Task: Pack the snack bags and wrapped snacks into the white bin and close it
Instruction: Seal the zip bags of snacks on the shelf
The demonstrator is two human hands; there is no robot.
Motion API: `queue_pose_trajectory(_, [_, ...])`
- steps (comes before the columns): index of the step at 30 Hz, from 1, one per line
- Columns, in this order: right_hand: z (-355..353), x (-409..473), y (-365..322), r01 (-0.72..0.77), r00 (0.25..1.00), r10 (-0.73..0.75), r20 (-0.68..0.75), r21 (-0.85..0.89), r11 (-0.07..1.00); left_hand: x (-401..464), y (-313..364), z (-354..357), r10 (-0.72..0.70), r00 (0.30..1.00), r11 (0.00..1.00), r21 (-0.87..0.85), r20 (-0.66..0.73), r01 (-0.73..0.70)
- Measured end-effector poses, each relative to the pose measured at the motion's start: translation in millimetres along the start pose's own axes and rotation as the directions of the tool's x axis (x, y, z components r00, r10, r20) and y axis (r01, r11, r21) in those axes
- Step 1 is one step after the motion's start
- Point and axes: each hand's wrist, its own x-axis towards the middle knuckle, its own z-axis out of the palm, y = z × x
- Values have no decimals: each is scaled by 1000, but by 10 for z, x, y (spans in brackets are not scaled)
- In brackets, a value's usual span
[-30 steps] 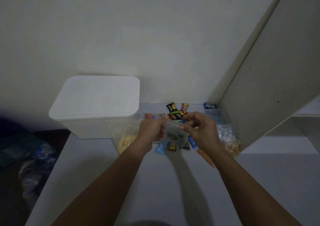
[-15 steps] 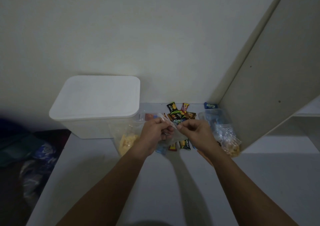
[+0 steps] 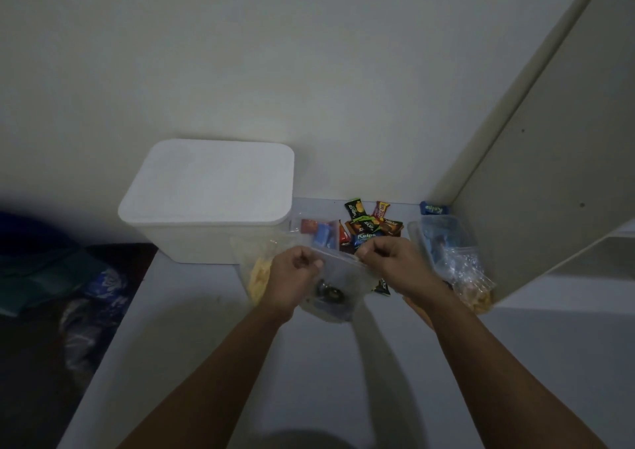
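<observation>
Head view, left hand: the left hand [image 3: 293, 277] has its fingers [image 3: 309, 263] curled and pinches the left end of the top edge of a clear zip bag [image 3: 335, 285]
Head view, right hand: the right hand [image 3: 395, 263] has its fingers curled too and pinches the same top edge at the right end, so the edge is stretched between both hands
Clear zip bag: it hangs from the two hands just above the desk [image 3: 343, 380]; something dark and round is seen inside it, but I cannot tell what it is
White bin: the white bin [image 3: 192, 246] stands at the back left of the desk, against the wall [image 3: 275, 53], and its white lid [image 3: 209, 180] is on it
Chips bag: a clear bag with yellow chips [image 3: 256, 270] lies just beside the front right corner of the bin, partly hidden behind the left hand
Wrapped snacks: a group of small wrapped snacks [image 3: 372, 223] lies on the desk behind the hands, near the wall; one blue wrapped snack [image 3: 433, 208] lies apart, in the back corner
Small bag with wrappers: a clear bag with red and blue wrappers [image 3: 321, 232] lies between the bin and the group of snacks
Right side bags: two more clear bags [image 3: 453, 259] lie to the right of the right hand, touching the cabinet panel [image 3: 549, 173]; the nearer one holds orange-brown pieces
Left of the desk: dark cloth things [image 3: 68, 277] lie lower, beside the desk edge; too dark to tell more
</observation>
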Motion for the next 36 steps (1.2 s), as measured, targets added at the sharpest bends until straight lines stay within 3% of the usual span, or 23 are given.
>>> queue_pose_trajectory(3, [126,31,104,-39,999,38,32,35,999,-19,-124,-151,-192,980,969,-169,-60,180])
queue_pose_trajectory(5, [271,70,204,-25,994,32,101,-71,997,-45,-214,-234,-258,961,953,-192,-101,236])
queue_pose_trajectory(8, [499,205,325,-63,995,77,64,-206,977,-73,-327,-319,-298,940,944,-197,-169,264])
queue_pose_trajectory(16, [796,481,297,-139,990,140,2,-99,985,69,-378,-422,-298,890,953,-158,-345,258])
queue_pose_trajectory(20, [681,503,294,-165,986,165,-32,-1,986,43,-331,-333,-20,853,982,150,-522,116])
queue_pose_trajectory(23, [459,482,360,-178,981,178,-75,9,984,30,-262,-167,223,796,944,329,-563,-31])
queue_pose_trajectory(29, [-200,389,635,-249,936,252,-244,44,967,105,-76,428,322,890,927,300,-323,-226])
queue_pose_trajectory(33, [-722,244,880,-313,869,275,-411,-25,950,219,3,910,220,975,936,280,4,-212])
queue_pose_trajectory(36, [-1060,112,1098,-409,805,293,-517,-126,904,298,0,1316,107,970,939,300,217,-170])
